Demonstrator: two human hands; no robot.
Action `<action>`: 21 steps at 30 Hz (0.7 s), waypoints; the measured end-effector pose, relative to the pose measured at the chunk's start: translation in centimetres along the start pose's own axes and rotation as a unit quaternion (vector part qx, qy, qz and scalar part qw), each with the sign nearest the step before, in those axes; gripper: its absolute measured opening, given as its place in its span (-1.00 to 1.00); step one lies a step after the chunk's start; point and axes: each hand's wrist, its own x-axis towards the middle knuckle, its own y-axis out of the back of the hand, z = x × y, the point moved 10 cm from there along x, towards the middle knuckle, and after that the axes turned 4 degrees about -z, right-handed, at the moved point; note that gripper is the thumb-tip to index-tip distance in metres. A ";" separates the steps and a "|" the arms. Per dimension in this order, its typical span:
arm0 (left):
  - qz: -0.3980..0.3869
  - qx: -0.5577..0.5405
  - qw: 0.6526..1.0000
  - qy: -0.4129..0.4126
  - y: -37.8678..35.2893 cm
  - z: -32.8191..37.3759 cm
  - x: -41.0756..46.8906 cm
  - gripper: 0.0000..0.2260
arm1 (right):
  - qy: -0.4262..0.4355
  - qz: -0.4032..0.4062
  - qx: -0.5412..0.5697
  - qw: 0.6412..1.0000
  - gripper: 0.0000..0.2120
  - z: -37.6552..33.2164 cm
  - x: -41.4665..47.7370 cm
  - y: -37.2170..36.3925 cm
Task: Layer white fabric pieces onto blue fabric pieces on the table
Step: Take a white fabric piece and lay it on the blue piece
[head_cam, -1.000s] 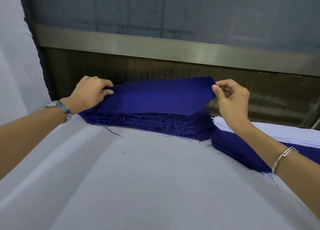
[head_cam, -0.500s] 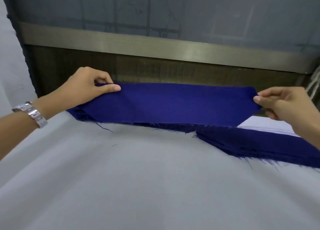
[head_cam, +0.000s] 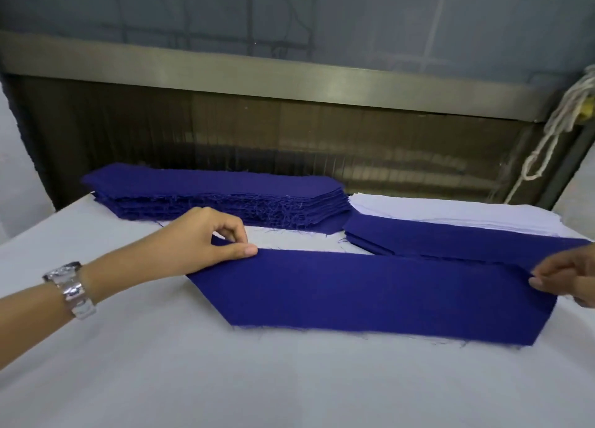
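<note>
White cloth covers the table (head_cam: 161, 379). One blue piece (head_cam: 370, 295) lies flat at its middle, the left hand (head_cam: 199, 244) and right hand (head_cam: 566, 276) pinching its ends. No white layer tops it yet; the blue stack (head_cam: 219, 195) and white stack (head_cam: 450, 215) sit behind, so I judge plenty remains.

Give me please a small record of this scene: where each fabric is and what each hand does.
blue piece: spread on the table, nearest the person
left hand: pinches its far left corner
right hand: pinches its right end
tall blue stack: far left
low blue stack: far right, before the white stack
layering: no white on the blue piece yet
</note>
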 end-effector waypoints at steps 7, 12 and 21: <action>0.003 0.135 0.991 -0.009 -2.0 0.7 -0.6 -0.72 | 0.015 0.049 -0.160 0.986 -0.63 1.0 0.2 -0.4; 0.013 0.169 0.985 0.011 -1.7 -0.1 -0.8 -0.68 | 0.004 0.030 -0.184 0.982 -0.64 0.9 1.1 -1.3; 0.039 0.139 0.990 -0.008 0.0 0.6 0.6 -0.63 | -0.039 -0.004 -0.195 0.980 -0.78 -3.3 -1.1 -1.5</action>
